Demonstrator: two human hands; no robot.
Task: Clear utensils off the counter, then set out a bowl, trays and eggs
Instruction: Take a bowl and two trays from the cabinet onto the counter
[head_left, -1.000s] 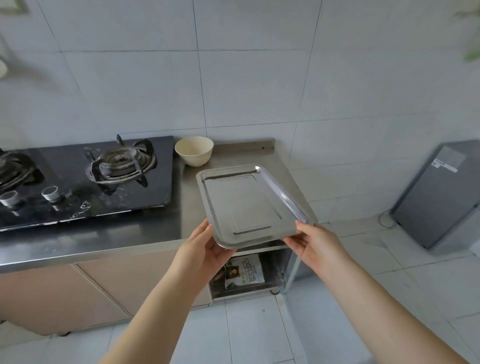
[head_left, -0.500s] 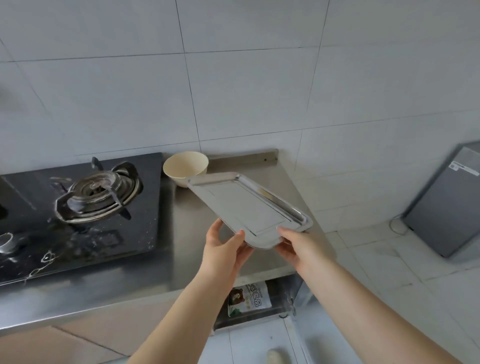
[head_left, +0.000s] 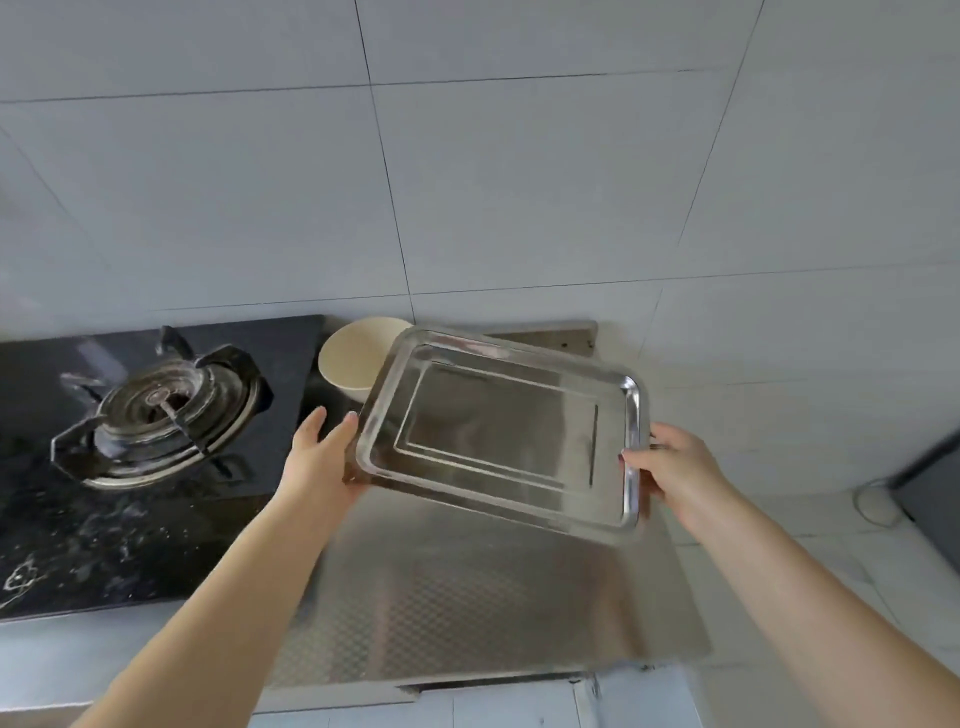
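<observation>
Steel worktop (head_left: 467, 597) lies under our hands; left hand (head_left: 324, 462) and right hand (head_left: 675, 467) grip the tray (head_left: 498, 441), bowl (head_left: 353, 358) just beyond, burner (head_left: 166, 410) left.

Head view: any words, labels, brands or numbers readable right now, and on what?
None can be read.
Stove: white scribble-like marks at its front left corner, too blurred to tell whether they are text.
Tray, held by the left hand and right hand: bare steel, no marking.
Bowl: plain.
</observation>
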